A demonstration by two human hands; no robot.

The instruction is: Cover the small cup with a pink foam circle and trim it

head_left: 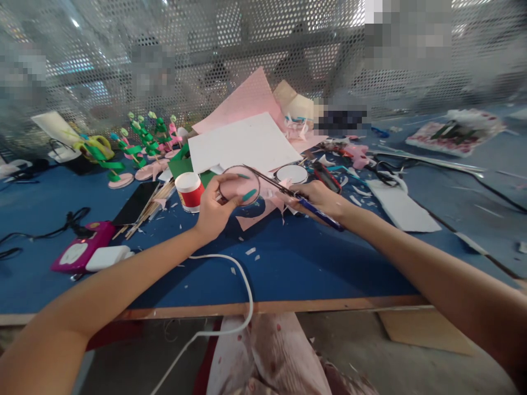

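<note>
My left hand [214, 208] is closed on a round pink foam disc [237, 186], held up a little above the blue table [288, 258]. Blue-handled scissors [284, 191] are gripped in my right hand [317, 198], their open blades reaching to the disc's upper right edge. Pink foam scraps [263, 211] lie on the table under both hands. A small jar with a red label and white lid [189, 191] stands just left of my left hand.
White and pink foam sheets [242, 140] lie behind the hands, a white round lid [291, 174] beside them. Green-and-pink foam flowers [140, 148] stand back left. Wooden sticks [148, 211], a black phone, a pink device [80, 252], a white cable [242, 285] and other scissors [385, 170] lie around.
</note>
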